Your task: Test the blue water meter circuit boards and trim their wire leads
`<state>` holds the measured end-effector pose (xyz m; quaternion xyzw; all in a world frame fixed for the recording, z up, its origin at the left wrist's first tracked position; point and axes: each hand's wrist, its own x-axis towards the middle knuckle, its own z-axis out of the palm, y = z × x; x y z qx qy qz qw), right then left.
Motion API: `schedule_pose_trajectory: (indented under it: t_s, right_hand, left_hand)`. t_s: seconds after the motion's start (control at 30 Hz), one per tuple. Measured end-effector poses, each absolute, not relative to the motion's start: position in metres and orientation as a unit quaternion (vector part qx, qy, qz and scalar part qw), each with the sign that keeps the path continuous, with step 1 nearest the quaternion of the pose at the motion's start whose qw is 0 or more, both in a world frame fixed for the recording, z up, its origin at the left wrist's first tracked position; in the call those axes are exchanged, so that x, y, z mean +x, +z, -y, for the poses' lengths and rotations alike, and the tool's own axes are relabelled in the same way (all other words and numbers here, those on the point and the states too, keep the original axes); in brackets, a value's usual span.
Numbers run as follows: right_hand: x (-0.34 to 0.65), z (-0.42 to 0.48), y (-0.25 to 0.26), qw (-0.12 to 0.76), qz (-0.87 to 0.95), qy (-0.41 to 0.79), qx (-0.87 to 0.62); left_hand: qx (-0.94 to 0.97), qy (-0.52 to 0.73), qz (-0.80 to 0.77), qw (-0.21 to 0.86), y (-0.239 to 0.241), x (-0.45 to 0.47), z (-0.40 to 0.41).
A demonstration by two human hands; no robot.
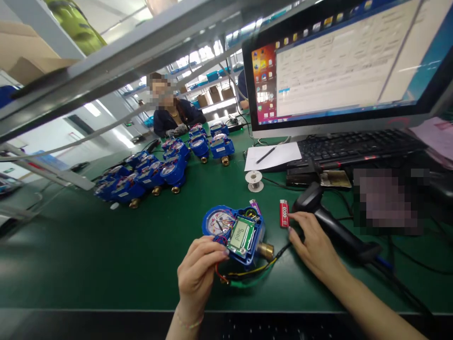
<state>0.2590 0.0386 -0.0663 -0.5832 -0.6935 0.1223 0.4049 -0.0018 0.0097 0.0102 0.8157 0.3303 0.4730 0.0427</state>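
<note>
Fingers of left hand (198,274) grip boxy blue plastic meter (235,234).

The head-worn camera is looking forward and down, close over the counter (106,255), hands entering from the lower frame edge.

— How's my feed?
— Bright and even from overhead ceiling strips (92,109). Soft shadows lie on the dark green tabletop (106,255).
— I see the edges bowing, the glowing flat monitor (347,61) glaring, and the far background blurred.
</note>
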Motion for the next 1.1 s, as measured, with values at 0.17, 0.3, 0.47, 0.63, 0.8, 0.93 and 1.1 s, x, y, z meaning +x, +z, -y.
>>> schedule_pose_trajectory:
  t_s: [0.17,0.3,0.47,0.63,0.8,0.93,1.1]
  right_hand:
    - [0.260,-0.038,-0.065,0.403,0.694,0.131,-0.582]
    - [0.260,-0.038,-0.066,0.403,0.697,0.124,-0.580]
    - [0.259,-0.037,-0.064,0.394,0.707,0.112,-0.577]
    - [0.259,-0.036,-0.063,0.388,0.713,0.099,-0.576]
    - [0.259,-0.035,-0.062,0.383,0.714,0.096,-0.578]
    - [0.258,-0.034,-0.062,0.376,0.715,0.098,-0.581]
    - [0.258,-0.033,-0.063,0.366,0.722,0.078,-0.582]
  left_hand:
    - [0.818,0.460,-0.341,0.050,0.016,0.000,-0.012]
    - [0.817,0.457,-0.348,0.050,0.019,0.004,-0.011]
    - [0.819,0.442,-0.365,0.035,0.022,0.008,-0.013]
    - [0.823,0.429,-0.372,0.027,0.028,0.012,-0.014]
    - [0.816,0.437,-0.376,0.034,0.029,0.014,-0.012]
    - [0.816,0.437,-0.376,0.039,0.028,0.012,-0.012]
    - [0.821,0.418,-0.386,0.045,0.030,0.011,-0.011]
